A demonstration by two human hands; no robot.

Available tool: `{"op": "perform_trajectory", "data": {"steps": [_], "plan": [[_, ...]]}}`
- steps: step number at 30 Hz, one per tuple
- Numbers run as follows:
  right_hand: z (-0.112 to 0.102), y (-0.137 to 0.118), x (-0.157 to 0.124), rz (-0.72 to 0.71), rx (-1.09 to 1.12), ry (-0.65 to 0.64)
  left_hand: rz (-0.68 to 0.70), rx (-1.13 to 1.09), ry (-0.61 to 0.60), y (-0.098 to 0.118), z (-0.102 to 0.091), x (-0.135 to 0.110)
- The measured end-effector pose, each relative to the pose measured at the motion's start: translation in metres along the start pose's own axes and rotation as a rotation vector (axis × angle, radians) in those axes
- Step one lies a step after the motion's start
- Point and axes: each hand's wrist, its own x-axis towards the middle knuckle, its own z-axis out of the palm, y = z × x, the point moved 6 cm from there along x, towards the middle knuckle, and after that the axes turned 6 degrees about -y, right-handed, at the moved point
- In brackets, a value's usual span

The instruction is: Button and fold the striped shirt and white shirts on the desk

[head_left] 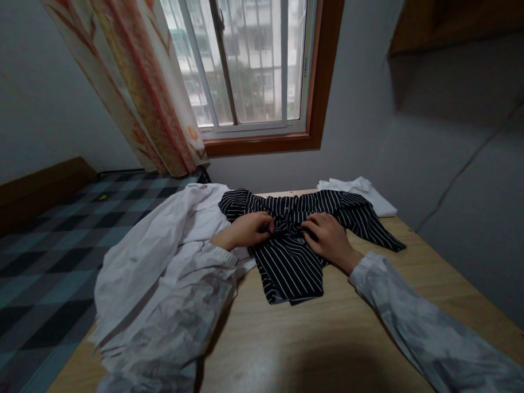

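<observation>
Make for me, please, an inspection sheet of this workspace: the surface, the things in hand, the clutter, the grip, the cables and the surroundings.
Surface: wooden table, light wood grain, dim light.
Things in hand: black striped garment, bunched between the hands, one sleeve stretched rightward.
Clutter: white garment on the left; white cloth pile at the far right.
Grip: left hand closed on the striped fabric; right hand on it, pinch unclear.
Cables: thin dark line on the right wall; cable or crack, cannot tell.
Surroundings: window ahead, floral curtain, checked bedding on the left.
</observation>
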Motion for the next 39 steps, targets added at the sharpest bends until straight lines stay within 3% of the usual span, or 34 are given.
{"op": "perform_trajectory", "data": {"steps": [3,6,11,16,19,23,25,29,35,39], "plan": [[0.007,-0.001,0.001,-0.01,-0.036,-0.091,0.029,-0.042,0.075,0.0,-0.013,-0.004],[0.009,0.007,-0.001,0.061,0.091,-0.077,0.084,-0.127,0.098,0.001,-0.024,-0.008],[0.006,0.021,-0.007,0.221,0.332,0.053,0.017,-0.333,-0.021,-0.003,-0.027,-0.016],[-0.007,0.016,-0.005,0.189,0.347,0.175,-0.042,-0.459,-0.124,-0.003,-0.02,-0.02],[-0.014,0.009,-0.001,0.152,0.382,0.231,-0.061,-0.366,-0.05,-0.002,-0.021,-0.017],[-0.008,0.006,0.004,0.199,0.558,0.206,-0.143,-0.29,0.168,-0.004,-0.024,-0.009],[0.002,0.01,0.004,0.298,0.656,0.161,-0.15,-0.319,0.239,-0.004,-0.021,-0.006],[0.023,0.019,0.002,0.461,0.837,0.076,-0.063,-0.511,0.251,0.001,-0.007,0.003],[0.036,0.023,0.003,0.487,1.03,0.076,-0.088,-0.633,0.142,-0.005,0.012,0.011],[0.039,0.019,0.004,0.491,1.052,0.058,-0.116,-0.688,0.161,-0.004,0.014,0.015]]}}
